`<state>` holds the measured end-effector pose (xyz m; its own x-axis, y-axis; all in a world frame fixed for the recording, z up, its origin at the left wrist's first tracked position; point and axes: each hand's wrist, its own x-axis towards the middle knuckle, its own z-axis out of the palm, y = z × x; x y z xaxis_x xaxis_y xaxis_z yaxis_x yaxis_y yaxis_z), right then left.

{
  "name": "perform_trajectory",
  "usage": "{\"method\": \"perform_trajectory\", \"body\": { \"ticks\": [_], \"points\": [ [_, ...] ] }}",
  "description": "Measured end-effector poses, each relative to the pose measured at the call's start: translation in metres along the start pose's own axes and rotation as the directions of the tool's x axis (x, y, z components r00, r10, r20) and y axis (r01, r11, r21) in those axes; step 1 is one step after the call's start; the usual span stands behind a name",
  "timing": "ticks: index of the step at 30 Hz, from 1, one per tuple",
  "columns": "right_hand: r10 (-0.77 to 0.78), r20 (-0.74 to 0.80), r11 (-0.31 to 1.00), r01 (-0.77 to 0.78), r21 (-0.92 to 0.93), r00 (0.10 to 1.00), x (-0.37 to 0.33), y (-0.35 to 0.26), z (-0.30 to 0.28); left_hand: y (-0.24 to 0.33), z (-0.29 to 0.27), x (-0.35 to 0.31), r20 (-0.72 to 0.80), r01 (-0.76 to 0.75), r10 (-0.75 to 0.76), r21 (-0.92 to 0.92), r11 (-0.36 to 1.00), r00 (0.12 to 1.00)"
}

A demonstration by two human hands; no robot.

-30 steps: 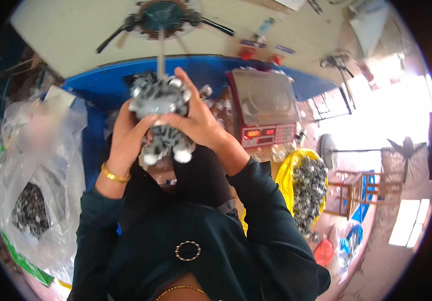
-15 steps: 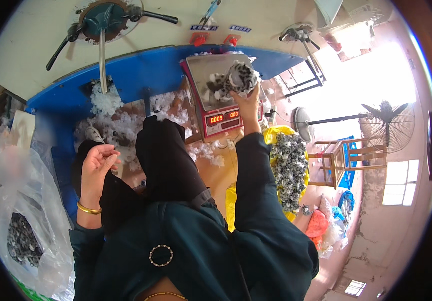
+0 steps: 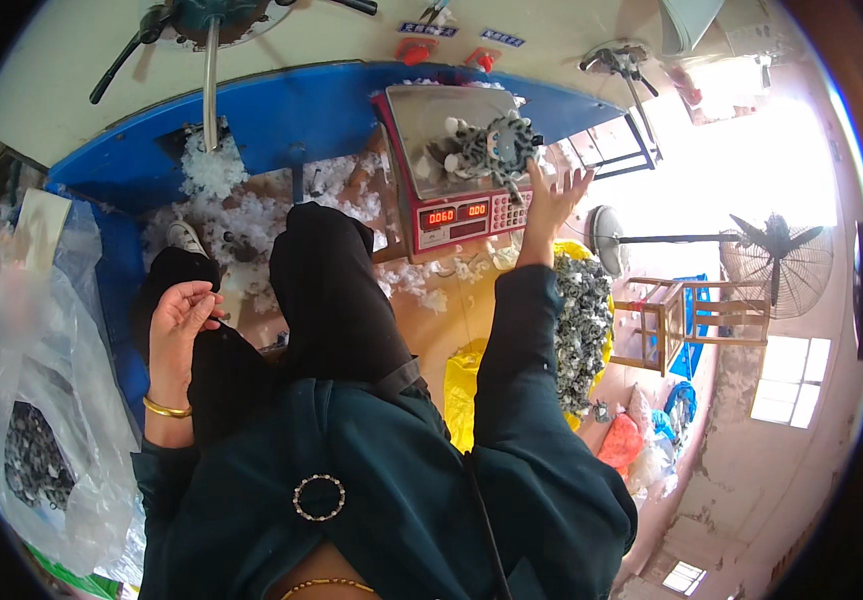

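Observation:
A grey-and-black patterned plush toy [image 3: 503,143] lies on the metal plate of a red-framed scale [image 3: 431,224], ahead and right of my knees. Just right of the toy is my right hand [image 3: 555,200], its fingers spread and holding nothing; the fingertips are very near the toy's edge, and I cannot tell whether they touch it. My left hand [image 3: 183,318] is raised over my left thigh with fingers curled and thumb drawn in toward them. Anything between those fingers is too small or hidden to make out. Red digits glow on the scale's front panel.
White stuffing [image 3: 213,170] clings below a metal nozzle [image 3: 211,90] and litters the floor. A yellow sack of grey-black pieces [image 3: 581,330] stands right of my arm. At left hangs a clear plastic bag [image 3: 76,350]. A standing fan [image 3: 773,262] and wooden chair [image 3: 656,325] are farther right.
My right hand has let go of the plush toy and moved off to the right with fingers spread. The toy now rests on the scale, turned differently. The scale's red digits have changed.

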<state>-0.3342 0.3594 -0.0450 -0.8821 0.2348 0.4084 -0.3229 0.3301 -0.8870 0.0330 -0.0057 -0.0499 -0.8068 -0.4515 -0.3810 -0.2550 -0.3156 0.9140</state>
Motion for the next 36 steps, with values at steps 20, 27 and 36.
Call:
{"method": "perform_trajectory", "body": {
  "ticks": [20, 27, 36],
  "points": [
    [0.235, 0.054, 0.542, -0.085, -0.836, 0.971, 0.058, 0.078, -0.199, 0.033, -0.218, -0.113, -0.83, -0.462, 0.532, 0.41, 0.786, 0.168],
    [0.269, -0.062, 0.497, -0.194, -0.846, 0.961, 0.08, 0.088, -0.217, -0.063, -0.424, -0.162, -0.911, 0.841, 0.249, 0.402, 0.363, 0.328],
    [0.173, 0.841, 0.984, -0.044, -0.175, 0.513, -0.071, -0.09, 0.058, 0.027, -0.255, -0.193, -0.819, -0.225, 0.441, 0.381, 0.897, 0.367]
  ]
}}
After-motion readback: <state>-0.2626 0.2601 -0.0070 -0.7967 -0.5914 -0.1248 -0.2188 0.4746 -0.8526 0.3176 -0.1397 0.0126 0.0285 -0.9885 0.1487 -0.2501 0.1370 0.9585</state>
